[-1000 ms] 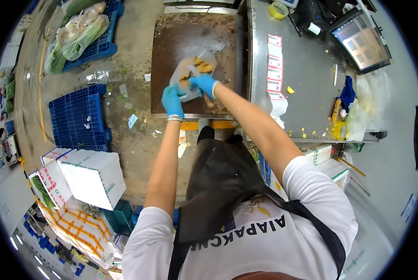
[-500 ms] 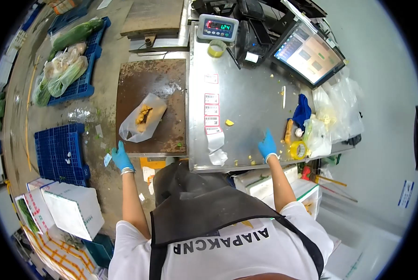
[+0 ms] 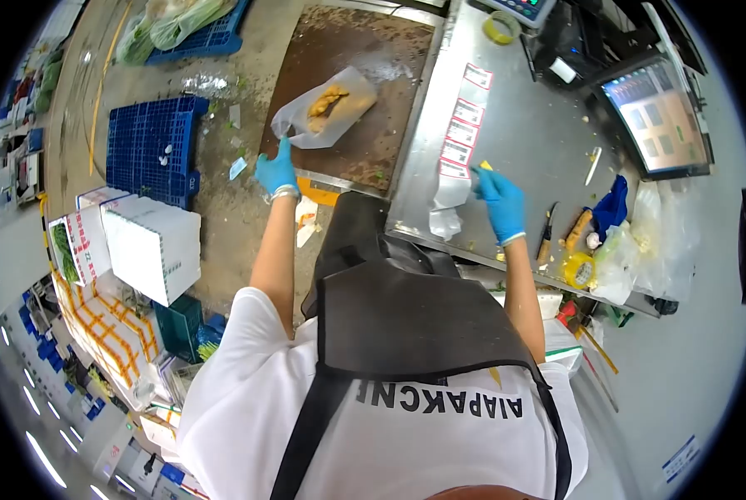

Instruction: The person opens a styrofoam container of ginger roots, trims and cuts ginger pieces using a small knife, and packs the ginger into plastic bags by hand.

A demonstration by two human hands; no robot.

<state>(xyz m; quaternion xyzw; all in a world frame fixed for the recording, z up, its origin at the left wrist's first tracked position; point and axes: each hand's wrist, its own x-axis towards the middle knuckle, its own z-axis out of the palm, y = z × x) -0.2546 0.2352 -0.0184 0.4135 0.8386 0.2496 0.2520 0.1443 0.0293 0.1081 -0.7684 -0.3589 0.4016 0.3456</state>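
A clear plastic bag (image 3: 358,93) with yellowish-brown pieces of ginger-like root (image 3: 326,107) lies on the brown, worn platform. My left hand (image 3: 276,173), in a blue glove, is at the bag's near left corner, fingers apart; whether a fingertip touches the plastic I cannot tell. Over the metal table, my blue-gloved right hand (image 3: 503,207) has its fingers extended toward a strip of barcode labels (image 3: 459,133). A small yellow scrap (image 3: 485,165) lies by its fingertips. I see nothing held in either hand.
On the table's right are a knife (image 3: 546,235), yellow tape (image 3: 579,270), a blue cloth (image 3: 610,207) and plastic bags (image 3: 663,233). A monitor (image 3: 655,112) stands behind. A blue pallet (image 3: 150,150) and white foam boxes (image 3: 158,246) are on the floor at left.
The view has shifted, so the surroundings appear farther right and higher. My right hand has moved left across the table, close to the label strip. My left hand remains near the bag's corner.
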